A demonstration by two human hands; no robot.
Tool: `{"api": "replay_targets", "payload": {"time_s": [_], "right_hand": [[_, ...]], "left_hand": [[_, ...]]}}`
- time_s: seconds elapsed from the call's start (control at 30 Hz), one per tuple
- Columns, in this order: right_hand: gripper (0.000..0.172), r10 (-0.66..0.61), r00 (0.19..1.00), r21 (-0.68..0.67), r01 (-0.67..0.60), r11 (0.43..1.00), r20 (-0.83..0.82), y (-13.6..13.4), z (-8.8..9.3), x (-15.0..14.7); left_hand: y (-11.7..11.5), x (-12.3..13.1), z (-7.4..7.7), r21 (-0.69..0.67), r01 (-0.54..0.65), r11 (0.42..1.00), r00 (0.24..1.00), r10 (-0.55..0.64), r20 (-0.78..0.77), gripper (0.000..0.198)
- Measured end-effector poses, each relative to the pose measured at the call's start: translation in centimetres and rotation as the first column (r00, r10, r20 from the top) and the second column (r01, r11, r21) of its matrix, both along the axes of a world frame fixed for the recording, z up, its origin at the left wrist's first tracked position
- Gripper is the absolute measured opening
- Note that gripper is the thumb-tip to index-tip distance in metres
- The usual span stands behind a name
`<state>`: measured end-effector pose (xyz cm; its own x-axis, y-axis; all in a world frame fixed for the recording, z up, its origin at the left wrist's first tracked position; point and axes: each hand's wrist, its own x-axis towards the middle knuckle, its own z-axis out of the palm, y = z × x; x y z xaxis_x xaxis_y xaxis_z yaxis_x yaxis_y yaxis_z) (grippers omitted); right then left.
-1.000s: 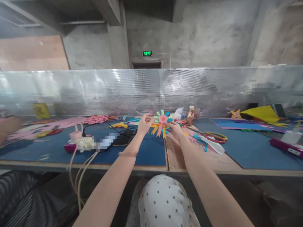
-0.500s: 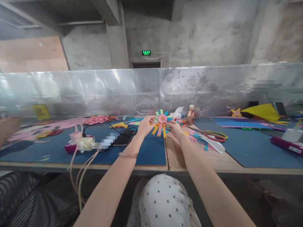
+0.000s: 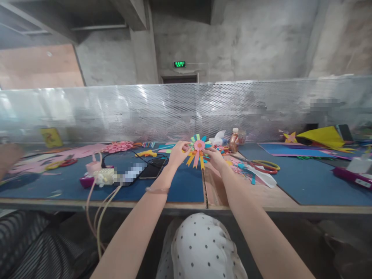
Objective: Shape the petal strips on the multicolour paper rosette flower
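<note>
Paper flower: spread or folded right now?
Spread: the paper flower shows strips fanning out above and below its pink centre, between the left hand and right hand.

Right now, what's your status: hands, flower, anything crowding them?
Left hand, right hand: both on paper flower. Pink center uncovered. Paper scraps and scissors lie right of right hand.

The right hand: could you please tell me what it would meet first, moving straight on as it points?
Likely the paper flower, which the right hand appears to touch at its edge; depth is unclear.
</note>
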<state>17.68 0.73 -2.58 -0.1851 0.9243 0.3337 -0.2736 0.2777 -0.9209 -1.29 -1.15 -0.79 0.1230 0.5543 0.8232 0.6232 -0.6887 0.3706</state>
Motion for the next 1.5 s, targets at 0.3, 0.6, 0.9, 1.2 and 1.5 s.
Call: {"api": "replay_targets", "payload": {"time_s": [0.3,0.6,0.9,1.2,1.5], "right_hand": [[0.018,-0.008,1.000,-0.007,0.008,1.000,-0.001,0.16,-0.05,-0.06],[0.019,-0.009,1.000,-0.007,0.009,1.000,-0.001,-0.04,0.08,-0.03],[0.019,-0.008,1.000,-0.011,0.008,1.000,0.005,-0.20,0.20,0.03],[0.020,-0.019,1.000,-0.010,0.019,1.000,0.014,-0.16,0.16,-0.03],[0.019,-0.022,1.000,-0.005,0.022,1.000,0.014,-0.13,0.24,0.01]], "left_hand": [[-0.04,0.02,-0.03,-0.013,0.019,1.000,1.000,-0.019,0.019,0.019],[0.09,0.00,-0.10,-0.016,0.017,1.000,0.999,-0.017,0.032,0.019],[0.13,0.03,-0.13,-0.030,0.013,0.999,1.000,-0.012,0.026,0.019],[0.46,-0.06,-0.29,-0.014,0.032,0.999,0.999,-0.032,0.011,0.022],[0.66,0.05,-0.51,-0.017,0.039,0.999,0.999,-0.039,0.028,0.024]]}}
